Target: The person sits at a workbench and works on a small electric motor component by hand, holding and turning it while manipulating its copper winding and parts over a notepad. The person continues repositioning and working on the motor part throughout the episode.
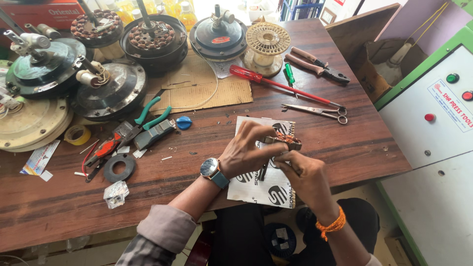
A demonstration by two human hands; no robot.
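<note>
Over the front edge of a brown wooden table [197, 143], both my hands hold a small metal part with copper winding [284, 140]. My left hand [249, 150], with a wristwatch on its wrist, grips the part from the left. My right hand [301, 173], with an orange thread band on its wrist, pinches the part from below; a thin dark tool sticks down between the fingers. A white printed paper sheet [263, 187] lies under my hands and hangs over the table edge.
Several ceiling fan motors [111, 88] crowd the back left. Scissors [318, 111], a red screwdriver [276, 83], pliers [315, 64], a wire spool [267, 42], green-handled pliers [150, 116], tape [77, 134] and a black ring [119, 167] lie around. A green-and-white machine cabinet [433, 123] stands right.
</note>
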